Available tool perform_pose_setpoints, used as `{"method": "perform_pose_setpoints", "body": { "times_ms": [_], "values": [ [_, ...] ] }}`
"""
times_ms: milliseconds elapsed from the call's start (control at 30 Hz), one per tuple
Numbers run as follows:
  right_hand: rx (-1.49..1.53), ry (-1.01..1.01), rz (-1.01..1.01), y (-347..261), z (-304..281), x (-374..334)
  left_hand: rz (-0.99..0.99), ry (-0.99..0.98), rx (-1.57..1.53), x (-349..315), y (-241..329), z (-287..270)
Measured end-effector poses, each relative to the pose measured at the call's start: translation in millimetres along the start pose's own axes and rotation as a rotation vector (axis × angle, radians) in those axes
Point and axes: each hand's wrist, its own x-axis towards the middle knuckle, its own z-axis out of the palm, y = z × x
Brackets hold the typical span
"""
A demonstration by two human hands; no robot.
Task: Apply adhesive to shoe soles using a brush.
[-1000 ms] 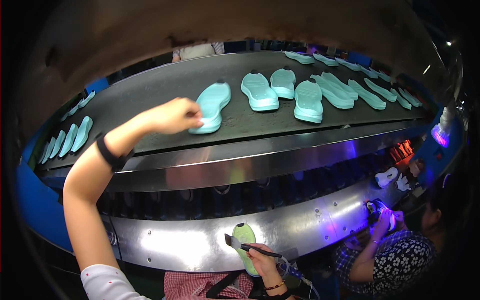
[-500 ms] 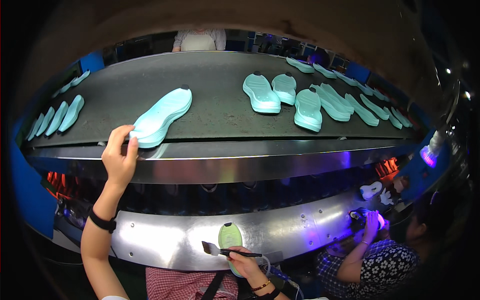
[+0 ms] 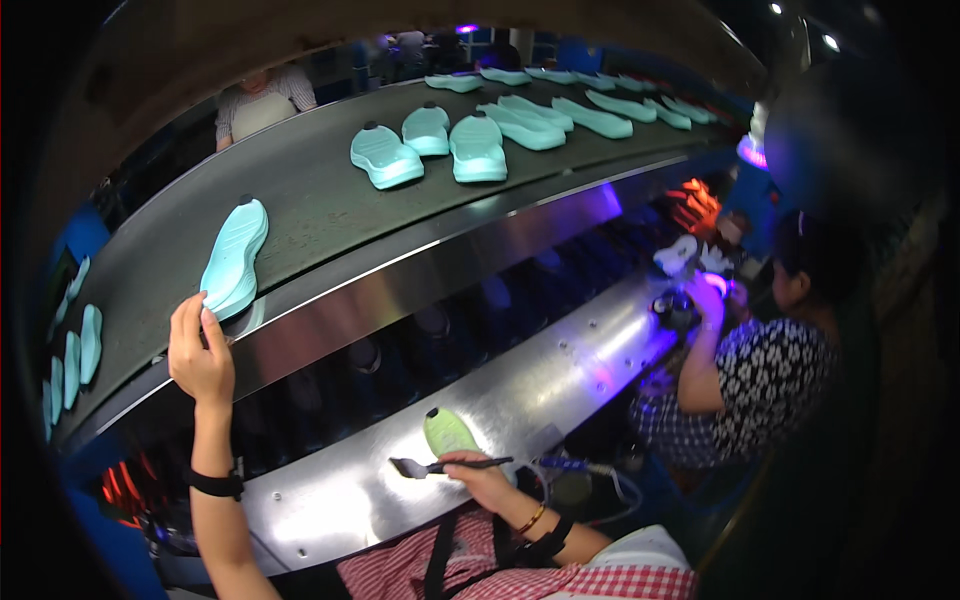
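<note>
My left hand [image 3: 203, 352] reaches up to the near edge of a dark conveyor belt. Its thumb and fingers grip the near end of a turquoise shoe sole [image 3: 237, 257], which lies on the belt with a dark tab at its far end. Lower down, my right hand [image 3: 480, 480] is closed around the dark handle of a flat brush [image 3: 432, 467], bristles pointing left. Beneath the brush and this hand a pale green sole [image 3: 448, 432] rests on the metal bench; its near part is hidden.
Several turquoise soles [image 3: 478, 150] stand farther right on the belt [image 3: 320, 190], and others [image 3: 91, 345] at far left. A shiny rail [image 3: 400, 262] separates belt from metal bench [image 3: 520, 375]. A co-worker [image 3: 765, 360] sits at right beside a purple-lit lamp [image 3: 752, 152]; another person [image 3: 262, 105] stands beyond the belt.
The head view has turned right and tilted, so everything appears shifted left and slanted. My left hand remains at the turquoise sole, and my right hand still holds the brush over the green sole.
</note>
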Motion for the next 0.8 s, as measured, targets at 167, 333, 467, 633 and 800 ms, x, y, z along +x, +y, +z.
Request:
{"method": "perform_pose_setpoints", "body": {
  "times_ms": [167,333,467,633,800],
  "values": [
    [-0.048,0.09,-0.1,1.9,24.7,-14.4,0.101,0.104,0.088,-3.2,-2.8,7.0],
    [-0.073,0.083,-0.066,12.0,50.7,-13.2,0.111,0.136,0.176,-3.8,-1.9,3.3],
    [-0.108,0.114,-0.076,13.5,63.9,-17.9,0.049,0.094,0.085,1.5,-4.9,1.8],
    [-0.071,0.161,-0.143,7.5,57.1,-25.4,-0.072,0.077,-0.527,-2.8,-38.5,0.4],
    [-0.063,0.189,-0.163,4.3,46.4,-29.8,-0.821,0.462,-1.166,-58.0,-60.7,-37.0]
  ]
}}
